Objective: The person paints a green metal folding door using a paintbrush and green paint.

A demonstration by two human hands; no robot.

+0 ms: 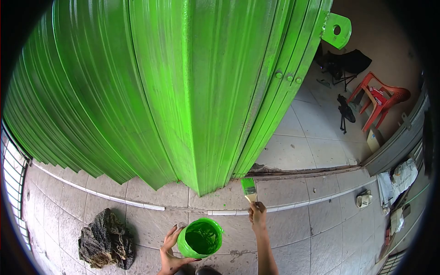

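My right hand (258, 215) is closed round the pale handle of a paintbrush (248, 185). Green paint coats its bristles, which point up toward the lower edge of the green folding metal door (215, 114). My left hand (170, 251) grips the side of a green paint bucket (182, 244), with the thumb low and the fingers at its upper left. Green paint shows inside the bucket, smeared over its rim. Wet-looking green covers the door's folds, while some strips near its right edge look duller and scuffed.
A crumpled dark patterned cloth (106, 239) lies on the tiled floor at left. Through the doorway stand a red plastic chair (384, 98) and a black folding chair (349, 62). A raised threshold (316, 173) crosses the opening. Papers (398, 181) and a small container (364, 199) are at right.
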